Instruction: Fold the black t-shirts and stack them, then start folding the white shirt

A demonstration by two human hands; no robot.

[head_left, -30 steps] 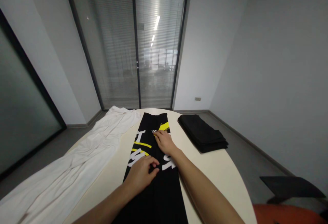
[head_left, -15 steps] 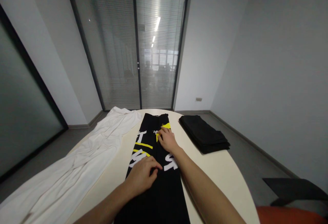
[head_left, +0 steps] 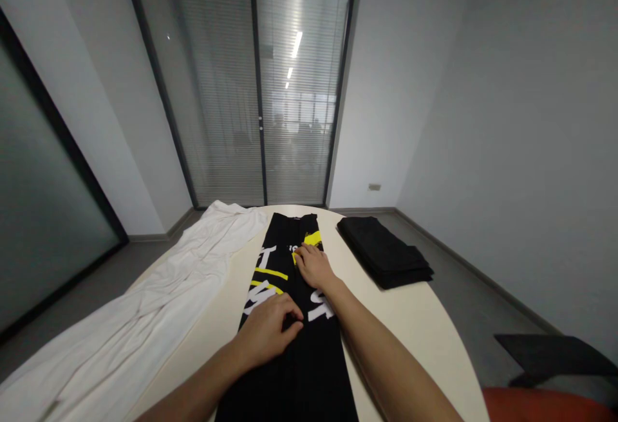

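Observation:
A long black garment [head_left: 304, 370] with white lettering and yellow patches lies lengthwise on the table, its sides tucked into a narrow strip. My right hand [head_left: 315, 266] rests palm down on its upper part, fingers stretched over the print. Closer to me, my left hand [head_left: 271, 329] sits on the left half of the cloth. Its fingers are bent, with a gap between thumb and forefinger and nothing visible between them. Both forearms cover parts of the garment's edges.
White crumpled cloth [head_left: 159, 300] spreads along the left side of the round cream table [head_left: 415, 332]. A stack of folded black clothes [head_left: 383, 251] is at the back right. Past the right edge are a black armrest [head_left: 555, 354] and an orange-red seat [head_left: 550, 404].
My right hand has slid slightly toward me over the print, showing more of the upper yellow patch. My left hand has moved slightly left, its thumb and forefinger a bit further apart.

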